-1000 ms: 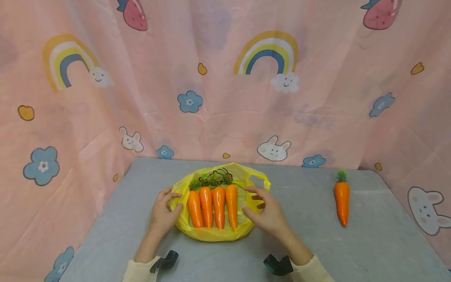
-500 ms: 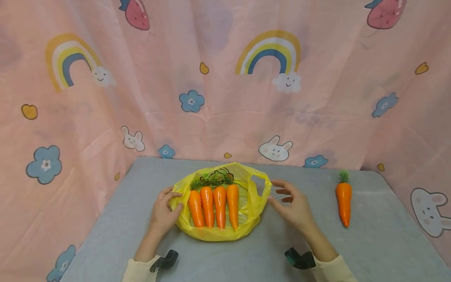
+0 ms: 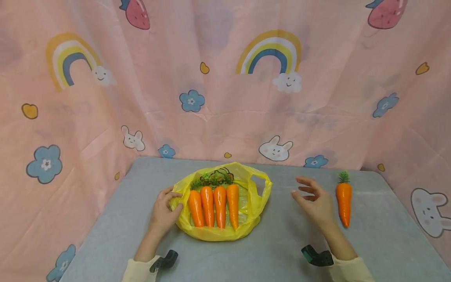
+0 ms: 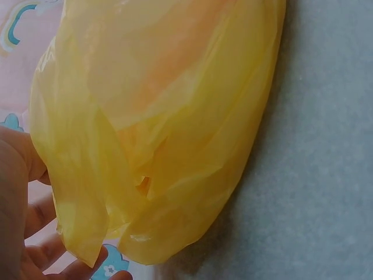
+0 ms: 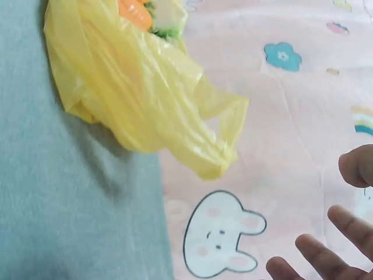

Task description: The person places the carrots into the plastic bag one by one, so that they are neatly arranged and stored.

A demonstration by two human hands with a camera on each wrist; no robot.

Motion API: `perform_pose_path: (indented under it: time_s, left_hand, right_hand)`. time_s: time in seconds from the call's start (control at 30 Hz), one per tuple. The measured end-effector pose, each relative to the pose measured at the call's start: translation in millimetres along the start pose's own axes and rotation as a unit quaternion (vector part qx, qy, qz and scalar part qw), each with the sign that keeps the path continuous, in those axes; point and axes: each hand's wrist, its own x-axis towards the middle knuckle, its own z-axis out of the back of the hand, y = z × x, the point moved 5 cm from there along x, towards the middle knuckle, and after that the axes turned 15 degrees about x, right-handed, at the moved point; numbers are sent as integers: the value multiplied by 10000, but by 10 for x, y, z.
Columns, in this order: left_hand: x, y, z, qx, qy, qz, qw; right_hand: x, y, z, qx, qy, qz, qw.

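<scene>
A yellow plastic bag (image 3: 220, 234) lies spread on the table with its mouth open upward. Several orange carrots (image 3: 220, 206) with green tops sit side by side inside it. My left hand (image 3: 165, 207) holds the bag's left edge; in the left wrist view its fingers (image 4: 49, 251) show beside the thin yellow film (image 4: 169, 192). My right hand (image 3: 317, 205) is off the bag with nothing in it, fingers loosely bent and thumb apart. It hovers between the bag's right handle (image 3: 266, 192) and a single loose carrot (image 3: 343, 203) on the right.
The grey table (image 3: 380, 239) has a pink patterned curtain (image 3: 225, 129) along its back and sides. A dark wrist mount (image 3: 164, 261) sits on the left wrist and another dark mount (image 3: 317, 256) on the right.
My right hand has let go of the bag's right side, after drawing that handle outward, and moved right toward the loose carrot. The left hand stays at the bag's left edge.
</scene>
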Motion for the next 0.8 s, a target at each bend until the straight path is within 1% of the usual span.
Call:
perform_pose_path:
  time_s: [0.13, 0.33, 0.47, 0.57, 0.67, 0.8]
  left_hand:
    - [-1, -6, 0, -5, -38, -10, 10000]
    - [1, 5, -14, -47, 103, 61, 9999]
    - [-2, 10, -14, 19, 107, 66, 9999]
    - [-8, 7, -5, 76, 76, 67, 9999]
    - [-10, 5, 3, 75, 53, 73, 9999]
    - [-14, 14, 3, 49, 88, 99, 9999]
  right_hand:
    - [25, -82, 116, 141, -271, -3, 9995]
    - [41, -273, 284, 258, -729, -182, 9968]
    - [34, -386, 407, 67, -1171, -378, 9924]
    - [37, -469, 504, -128, -1489, -446, 9878]
    - [54, -580, 594, -177, -1694, -490, 9842]
    - [72, -722, 690, -195, -1829, -609, 9810]
